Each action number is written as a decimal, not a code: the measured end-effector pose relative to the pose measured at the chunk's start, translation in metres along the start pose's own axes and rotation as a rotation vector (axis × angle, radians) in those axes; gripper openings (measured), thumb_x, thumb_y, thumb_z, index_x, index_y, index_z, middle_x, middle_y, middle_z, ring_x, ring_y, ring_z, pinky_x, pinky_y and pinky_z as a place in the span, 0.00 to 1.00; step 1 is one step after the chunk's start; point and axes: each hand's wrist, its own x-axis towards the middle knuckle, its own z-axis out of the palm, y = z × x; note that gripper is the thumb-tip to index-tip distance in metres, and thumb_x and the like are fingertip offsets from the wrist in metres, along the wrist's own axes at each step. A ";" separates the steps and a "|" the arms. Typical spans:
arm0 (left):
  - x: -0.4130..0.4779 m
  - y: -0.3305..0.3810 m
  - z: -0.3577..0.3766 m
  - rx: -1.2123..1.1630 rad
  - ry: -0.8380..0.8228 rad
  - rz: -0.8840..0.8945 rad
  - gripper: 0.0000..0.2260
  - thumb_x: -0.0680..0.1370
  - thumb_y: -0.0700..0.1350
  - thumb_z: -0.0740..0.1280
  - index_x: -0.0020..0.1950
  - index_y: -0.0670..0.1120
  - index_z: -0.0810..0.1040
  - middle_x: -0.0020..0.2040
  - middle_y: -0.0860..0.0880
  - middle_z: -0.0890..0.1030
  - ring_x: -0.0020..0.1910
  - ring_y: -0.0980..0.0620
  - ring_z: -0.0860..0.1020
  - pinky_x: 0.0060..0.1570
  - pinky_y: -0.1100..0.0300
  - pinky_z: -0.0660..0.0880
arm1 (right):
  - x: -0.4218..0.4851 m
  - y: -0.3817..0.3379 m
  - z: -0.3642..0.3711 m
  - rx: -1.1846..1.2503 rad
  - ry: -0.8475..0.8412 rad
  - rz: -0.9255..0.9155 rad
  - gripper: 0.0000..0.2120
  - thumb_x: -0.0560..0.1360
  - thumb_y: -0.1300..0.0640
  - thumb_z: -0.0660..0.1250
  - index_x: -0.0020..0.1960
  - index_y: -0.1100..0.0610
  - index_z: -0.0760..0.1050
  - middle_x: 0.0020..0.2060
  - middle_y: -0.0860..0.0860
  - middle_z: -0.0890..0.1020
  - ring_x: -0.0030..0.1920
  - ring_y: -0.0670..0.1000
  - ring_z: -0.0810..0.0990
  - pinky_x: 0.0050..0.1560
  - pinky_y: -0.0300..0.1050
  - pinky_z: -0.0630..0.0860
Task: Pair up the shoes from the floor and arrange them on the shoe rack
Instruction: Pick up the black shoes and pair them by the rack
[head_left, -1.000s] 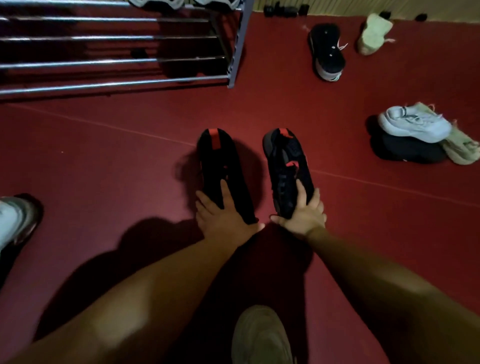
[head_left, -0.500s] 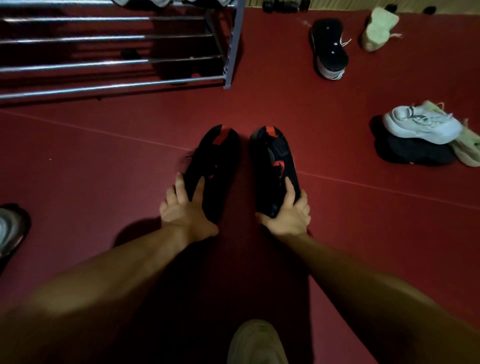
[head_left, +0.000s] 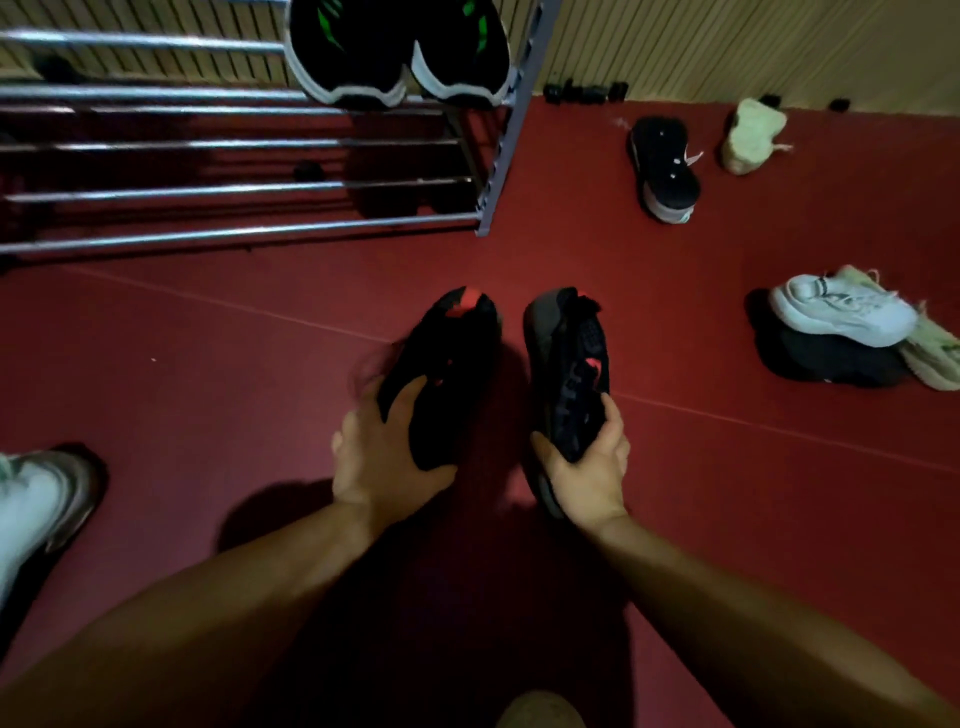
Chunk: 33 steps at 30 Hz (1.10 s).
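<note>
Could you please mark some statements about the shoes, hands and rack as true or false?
1. Each hand grips one black-and-red shoe: left hand on the left shoe, right hand on the right shoe. True.
2. The rack is empty. False: a black-and-green pair sits on top.
3. A white shoe lies on a dark shoe. True.
4. No shoes remain on the floor. False: several do.
</note>
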 end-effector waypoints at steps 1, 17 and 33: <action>-0.003 -0.003 -0.005 -0.036 0.028 0.003 0.45 0.64 0.62 0.72 0.76 0.58 0.54 0.74 0.45 0.55 0.70 0.44 0.62 0.68 0.49 0.62 | -0.005 -0.005 0.000 0.025 0.002 -0.032 0.45 0.68 0.48 0.74 0.76 0.48 0.50 0.70 0.57 0.59 0.71 0.58 0.58 0.72 0.55 0.58; -0.016 -0.038 -0.114 -0.378 0.505 -0.019 0.46 0.58 0.68 0.65 0.74 0.57 0.60 0.74 0.44 0.55 0.73 0.43 0.58 0.72 0.46 0.56 | -0.037 -0.144 0.026 0.142 0.079 -0.536 0.48 0.60 0.37 0.68 0.74 0.55 0.57 0.69 0.59 0.64 0.70 0.58 0.63 0.69 0.59 0.63; 0.064 -0.091 -0.245 -0.312 0.554 -0.268 0.43 0.66 0.59 0.74 0.76 0.58 0.55 0.76 0.43 0.53 0.73 0.39 0.57 0.72 0.47 0.56 | -0.016 -0.325 0.105 -0.145 -0.058 -0.596 0.51 0.68 0.41 0.71 0.78 0.51 0.41 0.74 0.59 0.56 0.73 0.60 0.56 0.71 0.54 0.54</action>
